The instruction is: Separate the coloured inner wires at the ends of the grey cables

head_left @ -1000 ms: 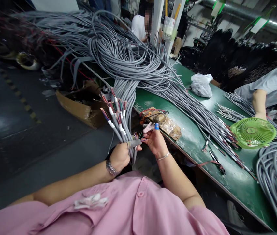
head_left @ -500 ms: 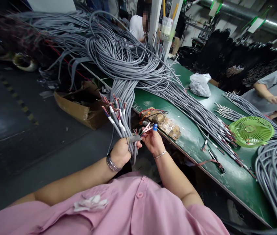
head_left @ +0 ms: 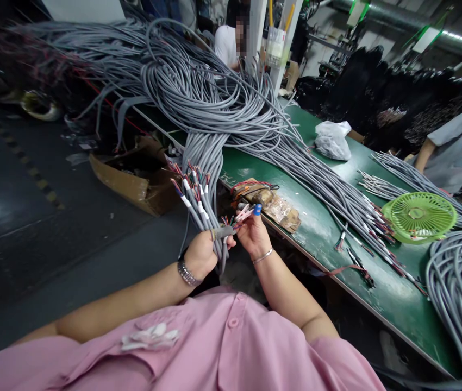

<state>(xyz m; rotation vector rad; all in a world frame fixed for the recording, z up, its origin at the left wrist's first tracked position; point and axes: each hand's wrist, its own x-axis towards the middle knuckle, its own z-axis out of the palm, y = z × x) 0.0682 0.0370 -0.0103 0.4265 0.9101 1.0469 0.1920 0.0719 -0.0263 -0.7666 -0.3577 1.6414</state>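
My left hand [head_left: 201, 254], with a metal watch at the wrist, is closed around a bundle of grey cables [head_left: 203, 203]. Their stripped ends point up and away, showing coloured wires and white bands. One cable end [head_left: 223, 232] lies crosswise over my fingers, its thin coloured cores fanned out toward my right hand. My right hand [head_left: 254, 234] is pinched on a small pink tool [head_left: 244, 213] right beside those cores; its exact kind is unclear. A blue cover [head_left: 257, 209] sits on one fingertip of that hand.
A green table [head_left: 316, 184] carries a large heap of grey cables [head_left: 214, 98], a green fan [head_left: 418, 217], a plastic bag [head_left: 332, 140] and a tape-wrapped block [head_left: 280, 207]. A cardboard box [head_left: 133, 179] stands left on the floor. Another person's arm [head_left: 426, 155] is at the right.
My right hand and the pink tool have shifted slightly left, closer to the cable cores. My left hand keeps its hold. The co-worker at right has moved an arm.
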